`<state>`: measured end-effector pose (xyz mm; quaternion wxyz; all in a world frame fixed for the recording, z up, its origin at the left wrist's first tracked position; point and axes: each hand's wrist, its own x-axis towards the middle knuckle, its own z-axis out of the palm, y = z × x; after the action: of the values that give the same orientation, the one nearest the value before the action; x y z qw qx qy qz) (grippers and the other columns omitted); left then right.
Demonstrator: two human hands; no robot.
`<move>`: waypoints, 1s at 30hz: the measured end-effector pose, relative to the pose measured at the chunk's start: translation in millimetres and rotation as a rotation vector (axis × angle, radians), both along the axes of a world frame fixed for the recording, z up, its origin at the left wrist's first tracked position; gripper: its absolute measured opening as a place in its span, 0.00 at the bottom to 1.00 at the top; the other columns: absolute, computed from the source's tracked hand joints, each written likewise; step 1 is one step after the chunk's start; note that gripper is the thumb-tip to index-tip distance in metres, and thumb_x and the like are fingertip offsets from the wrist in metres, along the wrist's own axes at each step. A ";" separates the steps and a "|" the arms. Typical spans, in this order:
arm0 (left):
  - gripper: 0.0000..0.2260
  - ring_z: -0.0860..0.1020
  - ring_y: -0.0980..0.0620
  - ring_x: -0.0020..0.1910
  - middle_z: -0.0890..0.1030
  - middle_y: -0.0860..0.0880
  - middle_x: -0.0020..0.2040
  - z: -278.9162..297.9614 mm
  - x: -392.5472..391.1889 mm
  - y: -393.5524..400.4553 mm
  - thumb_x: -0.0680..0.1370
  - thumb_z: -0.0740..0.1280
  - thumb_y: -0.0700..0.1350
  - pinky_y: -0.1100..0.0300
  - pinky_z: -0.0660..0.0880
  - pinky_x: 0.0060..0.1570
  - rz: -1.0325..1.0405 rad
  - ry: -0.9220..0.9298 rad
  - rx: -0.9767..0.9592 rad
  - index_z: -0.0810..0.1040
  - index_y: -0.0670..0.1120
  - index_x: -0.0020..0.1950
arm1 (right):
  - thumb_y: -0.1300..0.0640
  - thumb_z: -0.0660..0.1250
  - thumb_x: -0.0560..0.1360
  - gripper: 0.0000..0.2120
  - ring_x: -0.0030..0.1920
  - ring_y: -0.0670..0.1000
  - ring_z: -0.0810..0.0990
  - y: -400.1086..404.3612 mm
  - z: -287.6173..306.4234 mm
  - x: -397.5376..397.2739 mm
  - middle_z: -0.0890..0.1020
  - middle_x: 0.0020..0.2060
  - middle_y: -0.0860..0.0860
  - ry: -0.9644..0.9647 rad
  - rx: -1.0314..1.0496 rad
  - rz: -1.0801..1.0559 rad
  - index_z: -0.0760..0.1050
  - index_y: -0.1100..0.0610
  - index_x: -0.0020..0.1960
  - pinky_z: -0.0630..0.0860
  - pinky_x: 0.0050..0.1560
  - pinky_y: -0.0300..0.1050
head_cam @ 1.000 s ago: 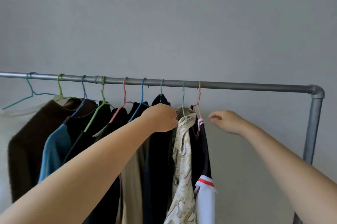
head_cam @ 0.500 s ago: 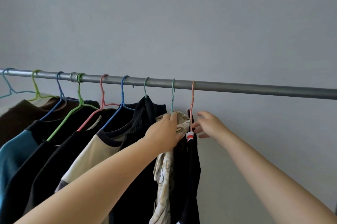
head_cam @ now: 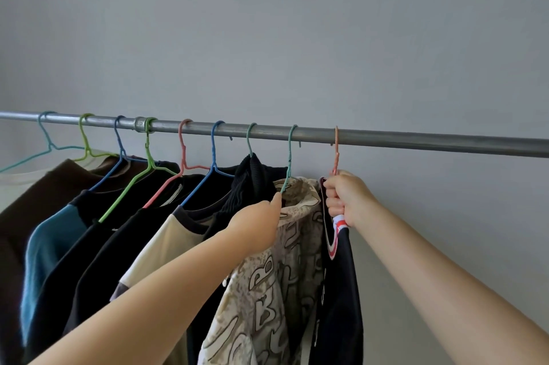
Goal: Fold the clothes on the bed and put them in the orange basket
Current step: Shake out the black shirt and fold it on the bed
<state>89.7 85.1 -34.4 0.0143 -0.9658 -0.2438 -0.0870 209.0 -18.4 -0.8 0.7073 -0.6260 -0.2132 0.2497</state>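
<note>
Several garments hang on coloured wire hangers from a grey metal rail (head_cam: pixel 416 145). My left hand (head_cam: pixel 255 228) holds the shoulder of a beige patterned shirt (head_cam: pixel 267 281) on a teal hanger (head_cam: pixel 289 156). My right hand (head_cam: pixel 346 198) grips the collar of a black garment (head_cam: pixel 341 305) with red and white trim, just under its orange hanger (head_cam: pixel 336 150), the last one on the right. No bed or orange basket is in view.
Left of the patterned shirt hang a black knit top (head_cam: pixel 252 183), a cream and black shirt (head_cam: pixel 166 243), black tops, a teal-sleeved top (head_cam: pixel 50 246) and a brown one (head_cam: pixel 35 186). A plain grey wall (head_cam: pixel 297 38) is behind. The rail runs bare to the right.
My right hand has reached in from the right and closed round the black garment's collar below the orange hanger. My left hand slid lower on the patterned shirt. The view moved closer.
</note>
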 end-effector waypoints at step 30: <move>0.15 0.72 0.54 0.38 0.72 0.53 0.37 -4.9 -156.1 -57.1 0.82 0.54 0.50 0.64 0.67 0.38 -0.177 -0.065 -0.211 0.76 0.43 0.47 | 0.43 0.64 0.72 0.16 0.16 0.44 0.72 -131.6 34.3 -166.0 0.71 0.19 0.49 -0.182 -0.145 1.317 0.74 0.57 0.39 0.68 0.17 0.31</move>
<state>-66.5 28.0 -39.3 -0.1029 -0.9764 -0.1659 -0.0928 42.9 -150.0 33.5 0.3423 -0.4295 -0.5924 0.5894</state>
